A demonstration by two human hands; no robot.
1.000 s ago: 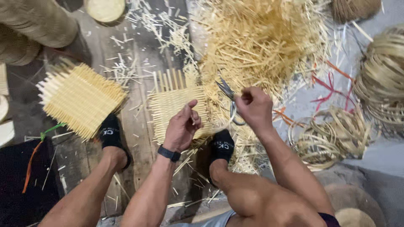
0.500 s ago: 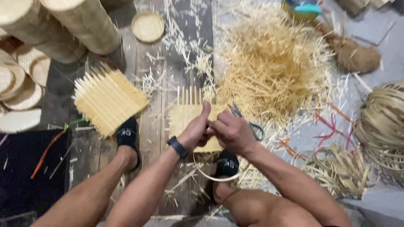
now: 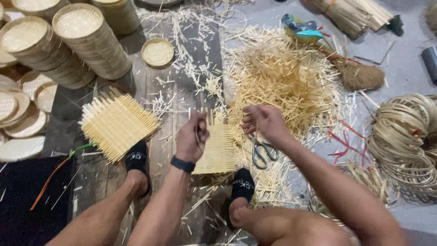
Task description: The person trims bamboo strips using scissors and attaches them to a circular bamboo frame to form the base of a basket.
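Now woven mat (image 3: pixel 220 152) between hands, left hand (image 3: pixel 191 136) touching, scissors (image 3: pixel 261 149) beside

left hand (image 3: pixel 191 136) curled, right hand (image 3: pixel 264 122) pinching

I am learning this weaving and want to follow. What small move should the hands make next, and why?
Probably press the mat flat again: the left hand pinches its top edge, the right hand hovers beside it, the scissors lie unused.

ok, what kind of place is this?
Likely a bamboo-weaving workshop, worked on the floor: stacks of round woven trays, a pile of bamboo slivers, coiled bamboo strips, and a half-woven mat under the hands.
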